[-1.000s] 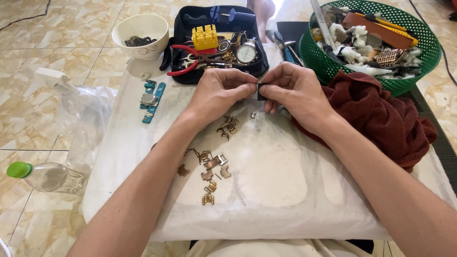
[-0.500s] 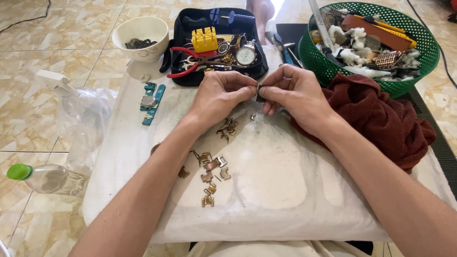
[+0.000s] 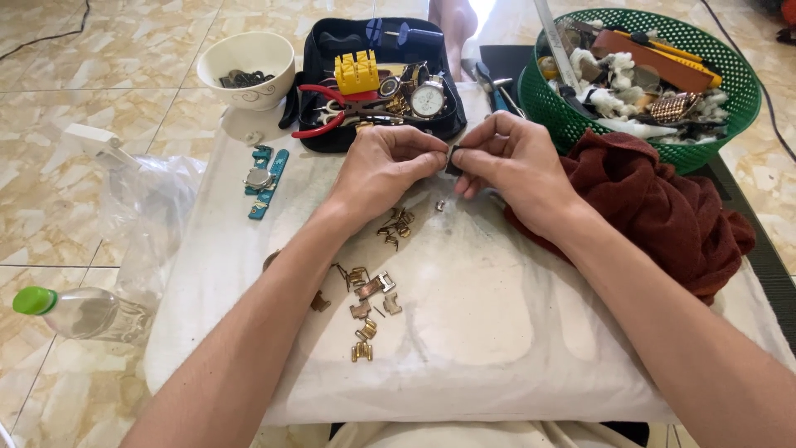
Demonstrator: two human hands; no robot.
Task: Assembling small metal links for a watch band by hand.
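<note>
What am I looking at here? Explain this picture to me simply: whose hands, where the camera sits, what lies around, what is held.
No machine here: a person's two bare hands, filmed by a camera worn on the head, looking down. The left hand and right hand meet over a white cloth and together pinch a small dark piece between the fingers. Loose gold-coloured metal links lie on the cloth. Behind stand a black tool tray with red pliers and a watch, a white bowl, a green basket, and a dark red cloth.
</note>
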